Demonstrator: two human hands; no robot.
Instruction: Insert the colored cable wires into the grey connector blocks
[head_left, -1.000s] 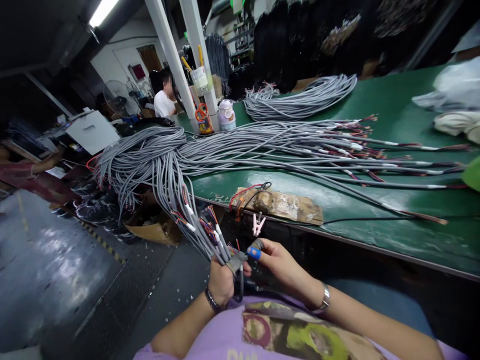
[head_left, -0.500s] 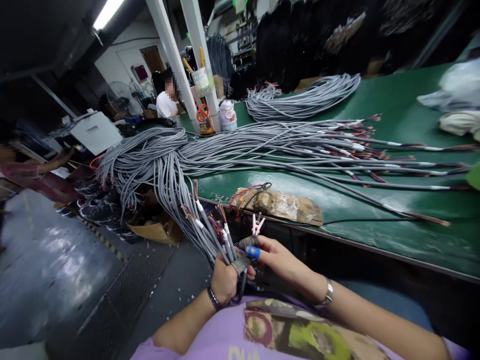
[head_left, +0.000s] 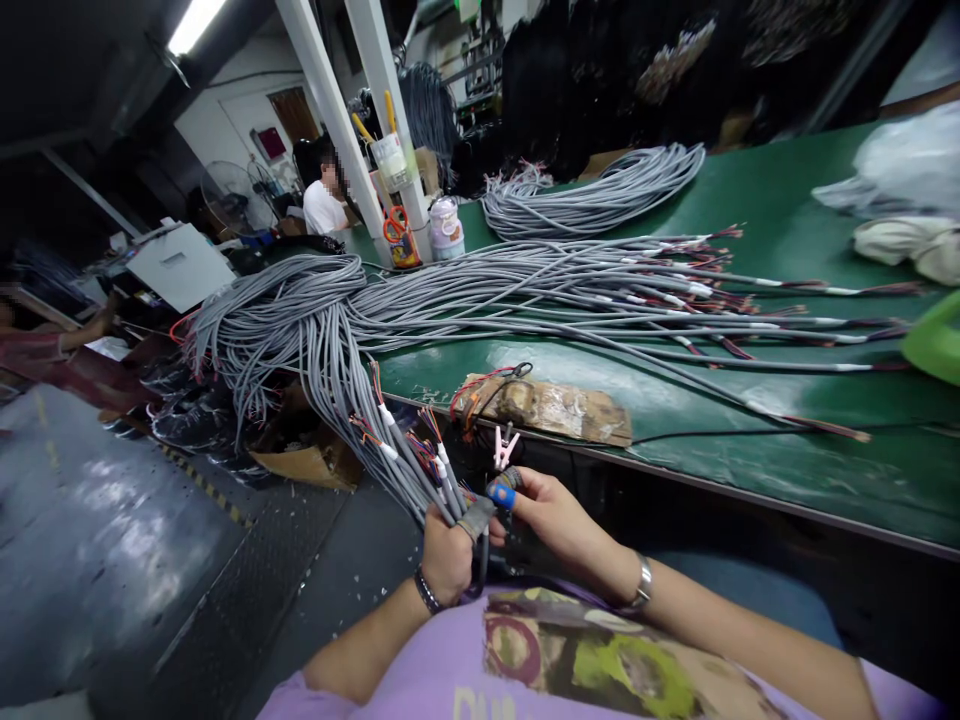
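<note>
My left hand, its thumb wrapped in grey tape, is closed round the ends of several grey cables. Thin coloured wires fan out of their cut ends above white sleeves. Just to the right, my right hand has thumb and index finger pinched together near the left thumb; blue tape covers the thumb and a grey wrap the index finger. Whatever lies in that pinch is too small to make out. A pink clip sits right above these fingertips, at the table edge.
More grey cables lie along the green table, their stripped ends toward the right. A coil of cable rests behind them. Near the front edge is a wooden block with wires. A cardboard box stands on the floor at left.
The whole view has shifted slightly, so the table and cables appear further left. Both hands keep nearly the same pose, the left one still round the cables.
</note>
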